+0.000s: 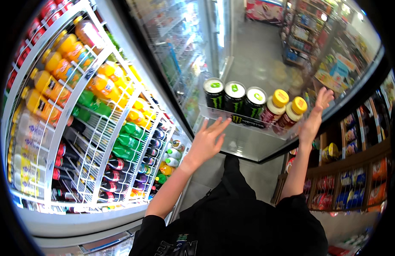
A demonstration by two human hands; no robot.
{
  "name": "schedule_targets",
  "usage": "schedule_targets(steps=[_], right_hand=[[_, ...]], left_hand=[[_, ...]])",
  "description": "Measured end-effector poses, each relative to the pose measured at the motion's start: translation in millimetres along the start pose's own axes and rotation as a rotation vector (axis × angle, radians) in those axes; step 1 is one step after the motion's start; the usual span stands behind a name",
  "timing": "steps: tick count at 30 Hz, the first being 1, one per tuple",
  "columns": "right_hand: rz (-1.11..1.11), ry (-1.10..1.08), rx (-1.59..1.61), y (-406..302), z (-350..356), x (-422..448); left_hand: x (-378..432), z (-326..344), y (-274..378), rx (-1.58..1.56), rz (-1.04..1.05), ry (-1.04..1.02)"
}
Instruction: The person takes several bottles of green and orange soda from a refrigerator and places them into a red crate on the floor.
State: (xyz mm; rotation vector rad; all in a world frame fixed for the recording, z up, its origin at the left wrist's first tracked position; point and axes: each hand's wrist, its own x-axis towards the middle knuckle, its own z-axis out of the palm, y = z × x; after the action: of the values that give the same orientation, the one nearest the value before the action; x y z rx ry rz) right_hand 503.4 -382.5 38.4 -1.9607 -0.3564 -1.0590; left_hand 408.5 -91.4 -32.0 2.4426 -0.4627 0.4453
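My left hand (210,140), fingers apart and holding nothing, is just before the front of a clear plastic door rack (204,110); whether the fingertips touch it, I cannot tell. In that rack stand several drinks in a row. Three black Monster cans (235,98) with green tabs fill its left part. Two dark-labelled bottles with yellow caps (281,97) stand at its right end. Beside those bottles, my right hand (312,120) is raised with its fingers spread, near the edge of the glass cooler door (258,51). Contact with the door is unclear.
On the left, a lit drinks cooler has white wire shelves (103,56) bearing orange drink bottles (51,86), green bottles (128,142) and dark cola bottles (112,176). Wooden shelves (328,166) with packaged snacks stand at right. Through the glass, a shop floor (255,41) shows.
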Motion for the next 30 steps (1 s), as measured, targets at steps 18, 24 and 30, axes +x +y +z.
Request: schedule_targets(steps=[18, 24, 30], right_hand=[[-0.296, -0.868, 0.907, -247, 337, -125], [-0.639, -0.883, 0.718, -307, 421, -154], [-0.591, -0.955, 0.654, -301, 424, -167]], left_hand=[[-89, -229, -113, 0.500, -0.668, 0.620], [-72, -295, -186, 0.594, -0.759, 0.799], [-51, -306, -220, 0.667, -0.837, 0.616]])
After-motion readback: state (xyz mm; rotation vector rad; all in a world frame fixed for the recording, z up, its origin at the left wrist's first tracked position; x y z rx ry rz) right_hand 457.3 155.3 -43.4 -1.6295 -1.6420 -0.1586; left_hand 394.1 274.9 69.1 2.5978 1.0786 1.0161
